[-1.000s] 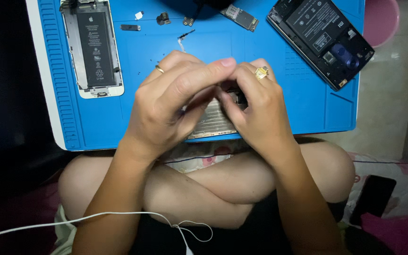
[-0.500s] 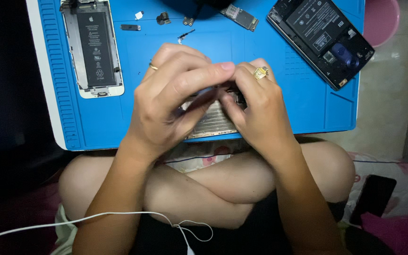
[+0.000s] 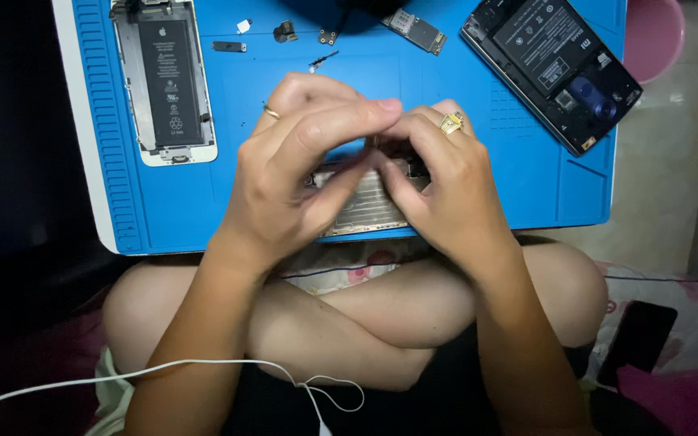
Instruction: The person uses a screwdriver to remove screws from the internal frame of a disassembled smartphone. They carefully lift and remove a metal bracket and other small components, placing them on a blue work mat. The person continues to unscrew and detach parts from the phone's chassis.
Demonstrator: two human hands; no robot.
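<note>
Silvery metal phone part (image 3: 365, 206), ribbed and flat, at the near edge of the blue work mat (image 3: 527, 186), close to the middle of that edge. Gripped from both sides: left hand (image 3: 292, 173) over its left end, right hand (image 3: 446, 190) over its right end, fingers curled narrow and pinched on its top edge, thumbs meeting above the plate. Gold ring on a right finger, thin band on a left finger.

Mat spread over a white surface (image 3: 82, 161), showing as a pale strip along the left edge. Toward the far left corner of the mat, an opened white phone (image 3: 163, 85) with a black battery exposed. At the far right corner, a dark opened phone (image 3: 555, 69), lying askew. Along the far edge between them, small loose parts (image 3: 284, 32) and a narrow circuit board (image 3: 418, 31), well apart from the hands.

Below the near edge, crossed bare legs (image 3: 381, 315). White cable (image 3: 163, 371) trailing across the lap. Right of the surface, pale tiled floor (image 3: 664, 161), a pink round object (image 3: 656, 36) at the top, a black phone (image 3: 636, 343) on floral pink fabric. Left side dark, nothing legible there.
</note>
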